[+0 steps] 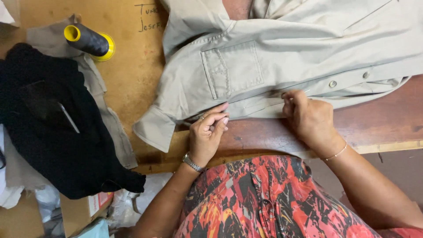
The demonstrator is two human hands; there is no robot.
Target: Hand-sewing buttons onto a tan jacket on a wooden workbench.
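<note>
A beige button-up shirt [273, 53] lies spread on a brown wooden table [132, 75], chest pocket facing up and two buttons showing on its placket. My right hand [308, 117] pinches the shirt's lower edge near the placket, fingers closed on the cloth. My left hand [207, 132], with a metal watch on the wrist, rests at the same edge further left, its fingers curled and the fingertips touching the fabric. Whether it holds something small such as a needle cannot be made out.
A dark thread cone on a yellow base [90, 42] lies on its side at the back left. A heap of black cloth [48, 128] over beige fabric pieces [114, 132] covers the left side. Bags and a cardboard box [88, 207] sit below the table edge.
</note>
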